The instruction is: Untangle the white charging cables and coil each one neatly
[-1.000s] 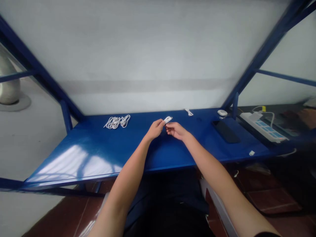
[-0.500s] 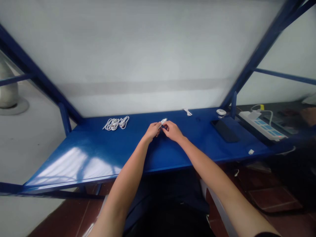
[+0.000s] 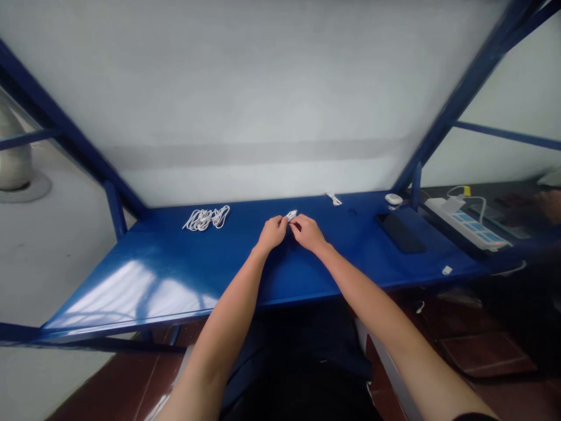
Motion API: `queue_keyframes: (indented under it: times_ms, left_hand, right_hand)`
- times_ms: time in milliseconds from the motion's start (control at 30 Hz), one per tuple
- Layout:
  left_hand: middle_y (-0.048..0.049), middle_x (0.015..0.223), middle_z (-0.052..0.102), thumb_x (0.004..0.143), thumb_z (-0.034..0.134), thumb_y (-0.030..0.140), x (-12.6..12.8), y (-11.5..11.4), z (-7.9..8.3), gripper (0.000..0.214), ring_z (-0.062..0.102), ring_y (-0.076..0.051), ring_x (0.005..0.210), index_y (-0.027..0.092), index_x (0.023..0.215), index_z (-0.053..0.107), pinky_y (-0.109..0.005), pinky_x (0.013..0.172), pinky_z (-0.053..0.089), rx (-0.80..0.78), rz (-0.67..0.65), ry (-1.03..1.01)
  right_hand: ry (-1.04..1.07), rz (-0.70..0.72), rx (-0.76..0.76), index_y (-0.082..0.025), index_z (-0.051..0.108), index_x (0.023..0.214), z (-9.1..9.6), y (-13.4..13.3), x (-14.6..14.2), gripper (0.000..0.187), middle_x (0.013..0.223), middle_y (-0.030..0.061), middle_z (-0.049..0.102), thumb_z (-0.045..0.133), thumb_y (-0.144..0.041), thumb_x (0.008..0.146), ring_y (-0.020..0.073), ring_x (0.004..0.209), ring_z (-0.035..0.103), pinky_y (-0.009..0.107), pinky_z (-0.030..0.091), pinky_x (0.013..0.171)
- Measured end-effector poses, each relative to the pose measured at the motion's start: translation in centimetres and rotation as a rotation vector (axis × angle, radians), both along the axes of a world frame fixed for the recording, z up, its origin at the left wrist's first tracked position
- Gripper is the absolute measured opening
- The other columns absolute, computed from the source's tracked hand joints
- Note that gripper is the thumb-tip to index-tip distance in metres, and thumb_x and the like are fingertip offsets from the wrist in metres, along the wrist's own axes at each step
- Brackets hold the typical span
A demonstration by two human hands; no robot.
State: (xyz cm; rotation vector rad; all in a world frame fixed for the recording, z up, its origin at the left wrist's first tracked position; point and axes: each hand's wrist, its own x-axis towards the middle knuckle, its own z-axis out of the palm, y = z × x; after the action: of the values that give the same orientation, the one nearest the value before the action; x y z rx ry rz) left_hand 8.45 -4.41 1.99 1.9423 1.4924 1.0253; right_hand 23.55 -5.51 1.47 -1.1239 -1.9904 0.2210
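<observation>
Between my two hands, over the middle of the blue table point(image 3: 175, 257), is a small bundled white cable point(image 3: 291, 215). My left hand point(image 3: 272, 231) is closed on its left side, thumb and fingers pinching it. From the right, my right hand point(image 3: 307, 233) pinches the bundle with thumb and forefinger. Fingers cover the lower part of the bundle. Off to the left lie coiled white cables point(image 3: 205, 218), and a smaller tied white cable point(image 3: 333, 199) rests near the back edge.
On the right are a dark phone point(image 3: 400, 232), a white rounded case point(image 3: 393, 199) and a small white piece point(image 3: 447, 270). Beyond the table's right end lies a power strip point(image 3: 468, 222) with a plugged-in charger. Another person's hand point(image 3: 550, 204) shows at the far right.
Both hands stay in place with small finger movements; the white bundle has turned slightly in their grip. At the far right, the other person's hand has shifted a little.
</observation>
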Motion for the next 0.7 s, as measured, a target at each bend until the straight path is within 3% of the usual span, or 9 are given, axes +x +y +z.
queue_keyframes:
  times_ms: [100, 233, 300, 433, 533, 633, 700]
  left_hand:
    - [0.0006, 0.063, 0.054, 0.092, 0.040, 0.035, 0.0, -0.1, -0.1, 0.033, 0.045, -0.013, 0.060, 0.019, 0.065, 0.050, -0.025, 0.057, 0.029, 0.051, -0.022, 0.050]
    - [0.0001, 0.068, 0.058, 0.093, 0.041, 0.038, -0.1, -0.1, -0.1, 0.033, 0.048, -0.013, 0.064, 0.018, 0.072, 0.058, -0.024, 0.060, 0.032, 0.072, -0.048, 0.070]
    - [-0.0001, 0.067, 0.059, 0.093, 0.041, 0.039, -0.2, 0.0, 0.0, 0.035, 0.049, -0.013, 0.064, 0.017, 0.072, 0.059, -0.025, 0.059, 0.033, 0.063, -0.060, 0.074]
    - [0.0007, 0.061, 0.058, 0.092, 0.041, 0.043, -0.6, 0.3, 0.1, 0.041, 0.048, -0.012, 0.058, 0.015, 0.069, 0.061, -0.025, 0.056, 0.032, 0.013, -0.097, 0.063]
    - [0.0011, 0.056, 0.056, 0.092, 0.040, 0.045, -0.9, 0.3, 0.3, 0.046, 0.046, -0.011, 0.052, 0.015, 0.065, 0.061, -0.025, 0.055, 0.034, -0.056, -0.162, 0.049]
    - [0.0003, 0.057, 0.058, 0.090, 0.043, 0.045, -1.3, 0.3, 0.3, 0.044, 0.048, -0.012, 0.053, 0.014, 0.067, 0.064, -0.025, 0.056, 0.036, -0.079, -0.209, 0.064]
    - [-0.0006, 0.066, 0.063, 0.088, 0.049, 0.043, -1.6, 0.4, 0.2, 0.035, 0.053, -0.013, 0.059, 0.014, 0.082, 0.069, -0.025, 0.058, 0.039, -0.046, -0.199, 0.052]
  right_hand:
    - [0.112, -0.026, -0.117, -0.019, 0.060, 0.068, 0.1, 0.2, -0.2, 0.018, 0.070, 0.0031, 0.063, 0.053, -0.019, 0.084, 0.0165, 0.067, 0.059, 0.029, 0.049, 0.067]
    - [0.386, -0.028, -0.508, -0.018, 0.058, 0.064, 0.0, 0.7, -0.2, 0.019, 0.057, -0.0011, 0.057, 0.060, -0.027, 0.081, 0.0124, 0.047, 0.055, 0.024, 0.048, 0.046]
    - [0.451, 0.016, -0.607, -0.017, 0.059, 0.064, 0.1, 1.0, 0.1, 0.020, 0.057, -0.0010, 0.057, 0.065, -0.030, 0.078, 0.0115, 0.047, 0.055, 0.023, 0.048, 0.042]
    - [0.471, 0.065, -0.690, -0.016, 0.066, 0.086, 0.2, 1.5, 1.1, 0.018, 0.081, 0.0053, 0.067, 0.070, -0.031, 0.077, 0.0134, 0.060, 0.061, 0.024, 0.054, 0.045]
    - [0.538, 0.078, -0.685, -0.019, 0.062, 0.110, 0.1, 2.1, 2.0, 0.037, 0.104, 0.0078, 0.067, 0.072, -0.028, 0.076, 0.0142, 0.071, 0.065, 0.026, 0.059, 0.052]
    - [0.512, 0.179, -0.651, -0.019, 0.064, 0.108, -0.3, 2.5, 2.4, 0.034, 0.103, 0.0064, 0.068, 0.071, -0.024, 0.076, 0.0160, 0.081, 0.067, 0.028, 0.060, 0.064]
    - [0.460, 0.178, -0.629, -0.017, 0.068, 0.101, -0.5, 2.7, 2.6, 0.025, 0.094, 0.0065, 0.070, 0.070, -0.025, 0.077, 0.0177, 0.081, 0.067, 0.030, 0.060, 0.067]
